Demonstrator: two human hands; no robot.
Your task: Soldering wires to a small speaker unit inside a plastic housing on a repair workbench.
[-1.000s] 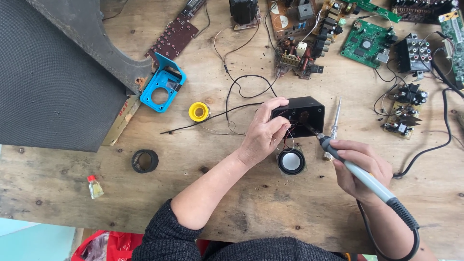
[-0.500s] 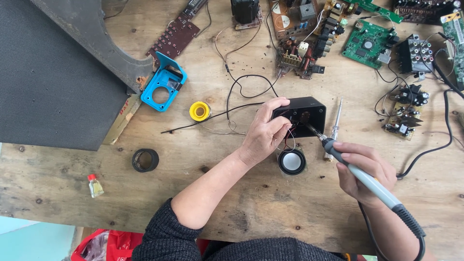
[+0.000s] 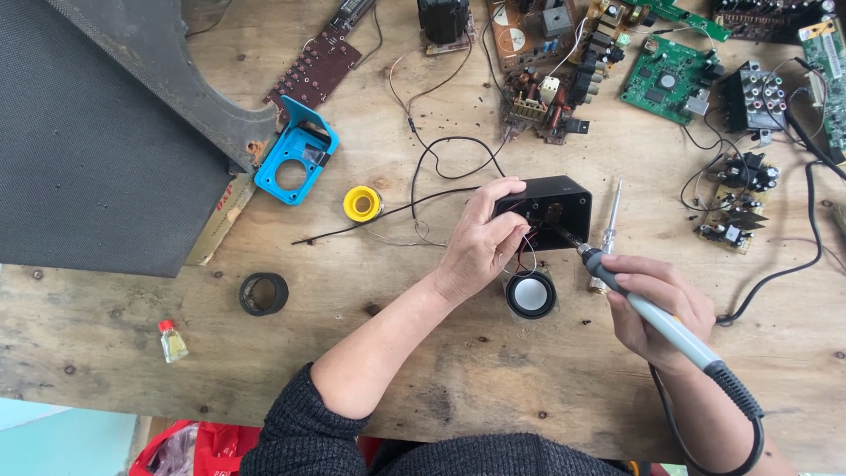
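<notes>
Gripping a small black box [image 3: 551,210] near the middle of the table [image 3: 458,370], the left hand [image 3: 480,242] curls over its near left corner, fingers bent and thumb along the top edge, forearm running back to a dark knitted sleeve [image 3: 300,432]. The right hand [image 3: 656,308] is closed pen-fashion round a soldering iron [image 3: 656,317], whose pale blue-grey handle ends in a ribbed black collar and cable; its thin metal tip slants up-left to the box's open face, where red and black wires show. Just below the box, between the hands, lies a round speaker [image 3: 530,294] with a silvery cone in a black ring. A slim screwdriver [image 3: 608,231] rests beside the box on its right.

Further left sit a yellow solder spool [image 3: 361,204], a blue plastic frame [image 3: 295,156], a black tape ring [image 3: 263,293] and a tiny red-capped bottle [image 3: 172,341]. A dark grille panel [image 3: 97,150] with a coarse mesh texture covers the far left corner. Green and brown circuit boards [image 3: 670,79], studded with parts, crowd the far edge and far right corner. The wood is pale, rough and scarred.
</notes>
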